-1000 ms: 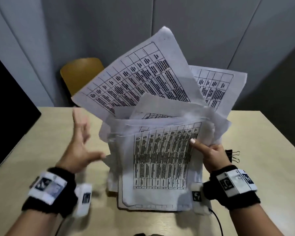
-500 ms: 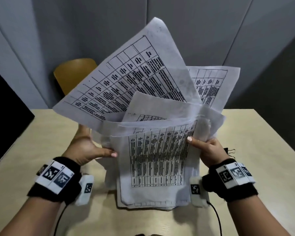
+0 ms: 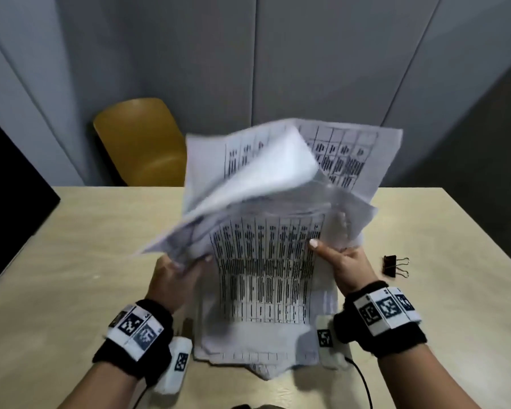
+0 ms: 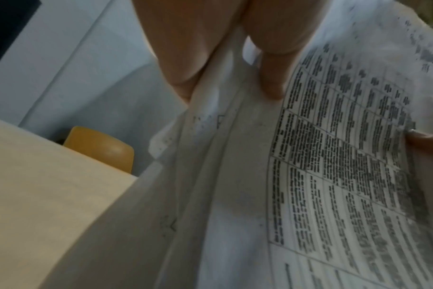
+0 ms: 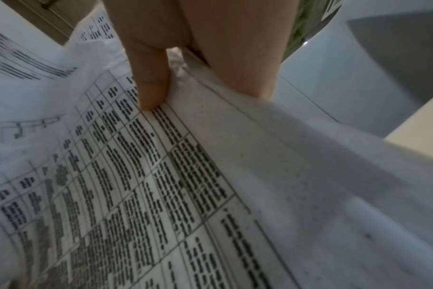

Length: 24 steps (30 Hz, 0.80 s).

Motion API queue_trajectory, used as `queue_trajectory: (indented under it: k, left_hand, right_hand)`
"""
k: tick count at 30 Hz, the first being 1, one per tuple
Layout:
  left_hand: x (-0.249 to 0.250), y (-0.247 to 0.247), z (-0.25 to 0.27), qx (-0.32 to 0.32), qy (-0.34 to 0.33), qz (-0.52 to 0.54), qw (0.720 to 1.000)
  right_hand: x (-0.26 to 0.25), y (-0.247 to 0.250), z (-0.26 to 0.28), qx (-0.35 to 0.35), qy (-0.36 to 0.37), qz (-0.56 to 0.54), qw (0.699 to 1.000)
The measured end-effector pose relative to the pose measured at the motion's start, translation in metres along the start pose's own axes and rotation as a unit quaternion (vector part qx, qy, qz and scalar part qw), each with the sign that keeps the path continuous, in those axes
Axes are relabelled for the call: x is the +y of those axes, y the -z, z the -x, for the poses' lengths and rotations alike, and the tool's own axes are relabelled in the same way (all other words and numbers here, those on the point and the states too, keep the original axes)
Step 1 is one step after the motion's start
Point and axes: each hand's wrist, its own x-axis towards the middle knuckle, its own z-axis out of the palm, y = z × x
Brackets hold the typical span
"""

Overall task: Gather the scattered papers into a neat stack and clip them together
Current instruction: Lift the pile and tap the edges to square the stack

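Note:
A loose bundle of white papers [image 3: 266, 270] printed with tables stands nearly upright on its lower edge on the table. My left hand [image 3: 177, 276] grips the bundle's left edge, thumb in front and fingers behind. My right hand [image 3: 341, 258] grips the right edge, thumb [image 3: 319, 247] on the front sheet. The upper sheets are bent and blurred, one folding forward over the top. In the left wrist view the papers [image 4: 309, 176] run between thumb and fingers [image 4: 185, 58]. The right wrist view shows the thumb [image 5: 151, 82] pressed on the printed sheet [image 5: 136, 176]. A black binder clip [image 3: 394, 266] lies on the table right of my right hand.
The light wooden table [image 3: 71, 261] stretches left and right of the bundle. A yellow chair [image 3: 142, 143] stands behind the far edge. A black panel [image 3: 9, 184] borders the table's left side. Grey wall panels close off the back.
My left hand came in from open air and took the bundle's left edge. The tall fanned-out sheets have dropped lower and are flopping forward. The bundle sits lower on the table.

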Motion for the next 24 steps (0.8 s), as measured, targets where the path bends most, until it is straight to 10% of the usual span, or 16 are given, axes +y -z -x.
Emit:
queue_trajectory:
  k: [8, 16, 24]
  left_hand:
    - [0.051, 0.013, -0.012, 0.025, -0.139, -0.002, 0.990]
    - [0.032, 0.011, -0.002, 0.056, 0.071, -0.121, 0.988]
    - [0.030, 0.018, 0.004, 0.066, 0.150, -0.093, 0.982]
  right_hand:
    - [-0.029, -0.021, -0.011, -0.011, 0.079, 0.010, 0.997]
    - [-0.008, -0.024, -0.011, -0.051, 0.097, -0.148, 0.983]
    - [0.010, -0.024, -0.002, -0.022, 0.083, -0.027, 0.996]
